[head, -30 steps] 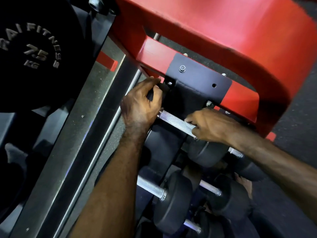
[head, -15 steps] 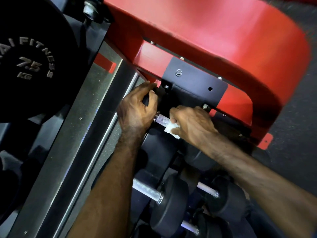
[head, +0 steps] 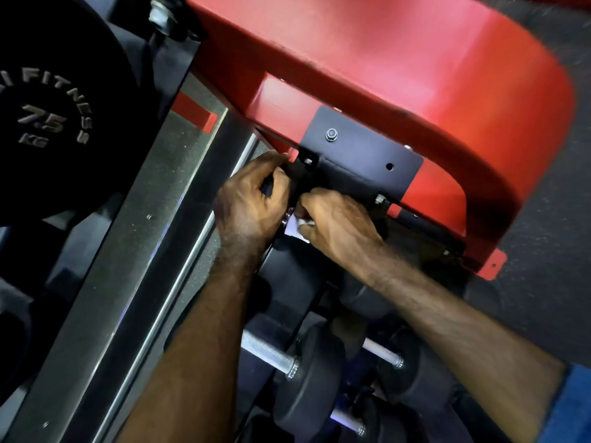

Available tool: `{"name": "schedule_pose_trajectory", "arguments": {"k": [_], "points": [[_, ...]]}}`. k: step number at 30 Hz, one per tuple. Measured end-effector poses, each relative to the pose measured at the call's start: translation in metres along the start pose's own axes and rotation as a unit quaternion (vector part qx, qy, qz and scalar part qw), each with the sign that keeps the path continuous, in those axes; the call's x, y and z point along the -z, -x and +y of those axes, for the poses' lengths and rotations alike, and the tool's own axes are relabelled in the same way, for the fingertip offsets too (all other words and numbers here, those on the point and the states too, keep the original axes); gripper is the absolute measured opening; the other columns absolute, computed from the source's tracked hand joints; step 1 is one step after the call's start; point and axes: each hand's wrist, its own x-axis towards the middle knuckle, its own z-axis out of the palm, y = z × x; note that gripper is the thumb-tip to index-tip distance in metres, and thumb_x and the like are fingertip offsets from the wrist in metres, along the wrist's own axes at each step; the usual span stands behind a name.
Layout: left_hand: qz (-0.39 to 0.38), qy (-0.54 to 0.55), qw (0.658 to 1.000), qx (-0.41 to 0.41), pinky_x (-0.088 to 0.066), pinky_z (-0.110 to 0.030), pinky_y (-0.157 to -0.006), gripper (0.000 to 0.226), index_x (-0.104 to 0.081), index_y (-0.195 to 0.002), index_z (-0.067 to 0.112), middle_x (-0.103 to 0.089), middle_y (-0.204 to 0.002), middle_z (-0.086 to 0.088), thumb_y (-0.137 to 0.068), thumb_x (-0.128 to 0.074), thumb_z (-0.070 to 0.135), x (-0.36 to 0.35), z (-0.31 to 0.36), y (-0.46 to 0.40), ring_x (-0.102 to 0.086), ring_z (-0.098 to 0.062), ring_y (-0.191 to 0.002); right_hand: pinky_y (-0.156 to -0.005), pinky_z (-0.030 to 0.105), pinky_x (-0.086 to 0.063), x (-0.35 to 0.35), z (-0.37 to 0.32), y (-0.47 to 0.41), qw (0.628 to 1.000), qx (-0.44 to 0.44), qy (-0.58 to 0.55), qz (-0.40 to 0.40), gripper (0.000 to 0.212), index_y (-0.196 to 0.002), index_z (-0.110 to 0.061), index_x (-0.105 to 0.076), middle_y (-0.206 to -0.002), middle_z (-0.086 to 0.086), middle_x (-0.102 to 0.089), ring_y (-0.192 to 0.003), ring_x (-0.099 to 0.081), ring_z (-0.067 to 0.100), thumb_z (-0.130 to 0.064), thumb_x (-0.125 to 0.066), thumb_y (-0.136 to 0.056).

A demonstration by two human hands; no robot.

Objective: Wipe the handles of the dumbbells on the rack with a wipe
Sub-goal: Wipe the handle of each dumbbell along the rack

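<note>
Under the red frame (head: 399, 91), at the centre of the view, both hands meet on the top dumbbell. The left hand (head: 252, 203) curls its fingers round the dumbbell's black head at about 9 o'clock from the handle, steadying it. The right hand (head: 335, 222) closes its fingers over the wipe (head: 295, 227), a small white fold that shows only between thumb and palm, pressed to the handle (head: 289, 219). Of the handle just a short bright stub shows beside the collar; the hand covers the rest. A black bracket (head: 361, 158) sits directly above, at 12 o'clock, so room to work is tight.

The step in hand appears to be the wipe stroke along this handle, now at its left end by the collar. To do it well, the right hand should probably keep the wipe wrapped round the bar, not just laid on top, and twist a little while it slides so the knurling is cleaned all round. The left hand's hold matters: if the dumbbell rolls, the underside goes unwiped. Knuckles may scrape the bracket.

Toward 6 o'clock lower dumbbells (head: 307, 378) rest on the rack, their handles bare and apparently yet to be done. A 7.5 kg plate (head: 48, 123) hangs at 10 o'clock.
</note>
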Motion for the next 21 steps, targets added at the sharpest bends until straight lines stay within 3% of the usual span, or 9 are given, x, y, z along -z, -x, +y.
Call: {"name": "schedule_pose_trajectory", "arguments": {"k": [5,13,17,21], "points": [[0.005,0.011,1.000,-0.004,-0.056,-0.031,-0.102,0.034,-0.082,-0.122,0.027,-0.077,-0.129,0.014,-0.100,-0.057,0.031,0.000,0.001,-0.001,-0.072,-0.007,-0.120,-0.074,0.039,-0.057,0.003,0.033,0.028,0.998,-0.035,-0.013,-0.043,0.019,-0.099,-0.024,-0.067,-0.101,-0.003,-0.068,-0.092,-0.068,0.030,-0.024,-0.067,-0.080],[0.011,0.001,1.000,0.006,-0.055,-0.025,-0.100,0.035,-0.082,-0.122,0.031,-0.077,-0.129,0.016,-0.099,-0.056,0.035,0.003,0.008,-0.001,-0.072,-0.005,-0.119,-0.066,0.035,-0.059,-0.001,0.040,0.007,0.993,-0.025,-0.116,-0.027,0.014,-0.088,-0.028,-0.070,-0.078,-0.011,-0.070,-0.072,-0.068,0.010,-0.023,-0.072,-0.075],[0.006,-0.014,1.000,0.015,-0.056,-0.028,-0.101,0.038,-0.081,-0.123,0.036,-0.076,-0.130,0.020,-0.098,-0.053,0.042,0.005,0.011,0.000,-0.071,-0.005,-0.120,-0.059,0.022,-0.052,0.010,0.055,0.021,0.957,-0.058,-0.284,-0.019,0.018,-0.087,-0.018,-0.076,-0.069,-0.009,-0.068,-0.058,-0.060,-0.002,-0.003,-0.079,-0.079],[0.002,-0.052,0.998,0.022,-0.055,-0.033,-0.100,0.040,-0.078,-0.127,0.041,-0.072,-0.134,0.022,-0.099,-0.049,0.045,0.004,0.015,0.004,-0.069,-0.009,-0.123,-0.066,0.021,-0.053,0.031,0.066,0.049,0.898,-0.080,-0.433,0.012,0.017,-0.094,-0.006,-0.076,-0.082,0.006,-0.075,-0.068,-0.064,0.009,0.000,-0.085,-0.081]]}}
